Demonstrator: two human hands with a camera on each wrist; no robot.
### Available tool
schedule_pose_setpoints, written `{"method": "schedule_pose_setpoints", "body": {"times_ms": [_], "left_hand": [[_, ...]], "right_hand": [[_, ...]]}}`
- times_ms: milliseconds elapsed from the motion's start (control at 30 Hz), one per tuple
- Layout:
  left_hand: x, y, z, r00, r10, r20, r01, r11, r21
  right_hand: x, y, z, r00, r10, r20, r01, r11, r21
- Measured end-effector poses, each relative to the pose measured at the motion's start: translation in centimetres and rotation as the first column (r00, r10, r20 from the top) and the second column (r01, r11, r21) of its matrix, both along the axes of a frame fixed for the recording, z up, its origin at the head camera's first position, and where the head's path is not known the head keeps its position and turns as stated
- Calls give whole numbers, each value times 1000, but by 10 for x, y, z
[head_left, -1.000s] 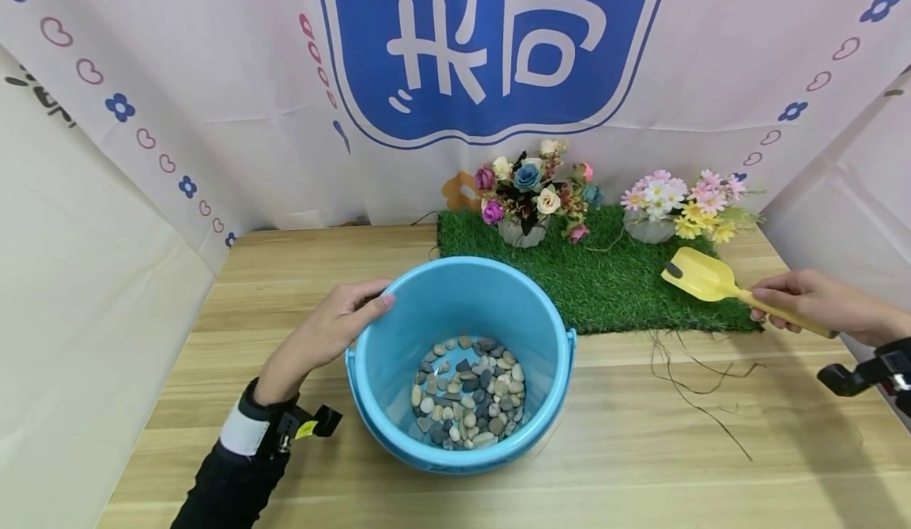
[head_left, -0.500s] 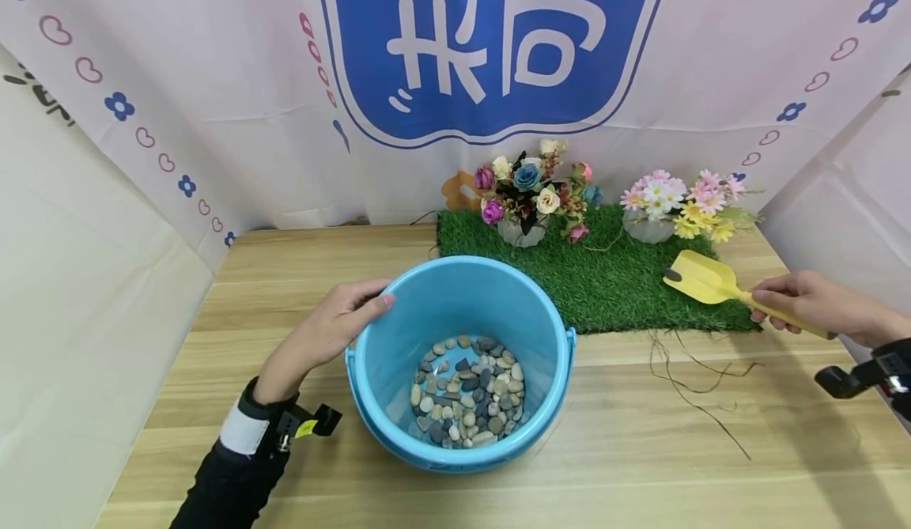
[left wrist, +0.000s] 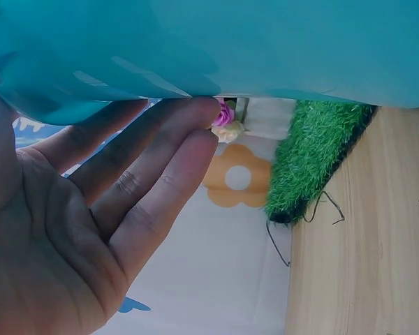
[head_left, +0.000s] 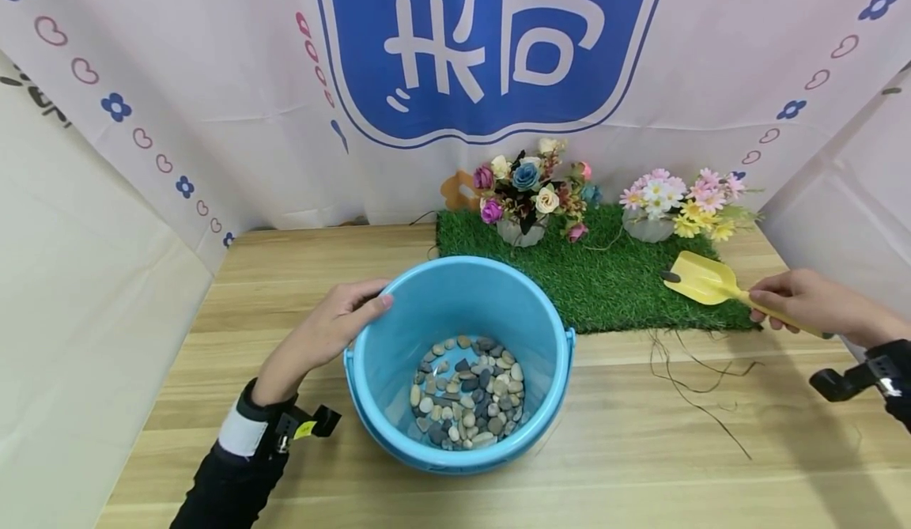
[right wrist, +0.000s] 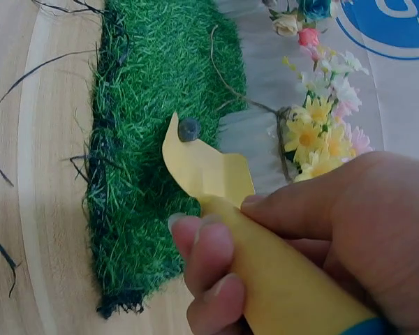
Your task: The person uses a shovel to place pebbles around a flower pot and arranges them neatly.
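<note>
The left hand (head_left: 323, 331) lies flat with straight fingers against the outer wall of the blue bucket (head_left: 398, 426) holding pebbles (head_left: 466, 391), while well off to its right the right hand (head_left: 811, 304) grips the yellow scoop (head_left: 701, 280), whose blade carries one dark pebble (right wrist: 188, 129) above the grass mat (head_left: 605, 284).
</note>
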State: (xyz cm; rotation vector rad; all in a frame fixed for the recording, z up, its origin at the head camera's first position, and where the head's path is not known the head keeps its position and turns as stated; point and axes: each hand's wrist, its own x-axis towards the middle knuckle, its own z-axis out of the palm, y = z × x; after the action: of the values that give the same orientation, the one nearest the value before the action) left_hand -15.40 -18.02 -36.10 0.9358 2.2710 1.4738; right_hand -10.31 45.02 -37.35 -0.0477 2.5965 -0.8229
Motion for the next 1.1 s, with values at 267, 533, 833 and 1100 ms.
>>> {"method": "schedule_pose_setpoints", "body": {"times_ms": [267, 533, 833, 1100], "left_hand": [[0, 0, 0, 1000, -4, -3, 4, 1000, 3], [0, 0, 1, 1000, -1, 6, 1, 1000, -3], [1, 0, 1, 1000, 2, 8, -2, 1000, -9], [1, 1, 2, 1000, 16, 1, -16, 1000, -23]], "right_hand": [[1, -10, 6, 988, 55, -143, -45, 996, 71], [1, -12, 8, 976, 42, -213, -19, 994, 107], [8, -2, 19, 979, -39, -202, 64, 991, 118], [13, 4, 30, 982, -109, -153, 112, 994, 15]]}}
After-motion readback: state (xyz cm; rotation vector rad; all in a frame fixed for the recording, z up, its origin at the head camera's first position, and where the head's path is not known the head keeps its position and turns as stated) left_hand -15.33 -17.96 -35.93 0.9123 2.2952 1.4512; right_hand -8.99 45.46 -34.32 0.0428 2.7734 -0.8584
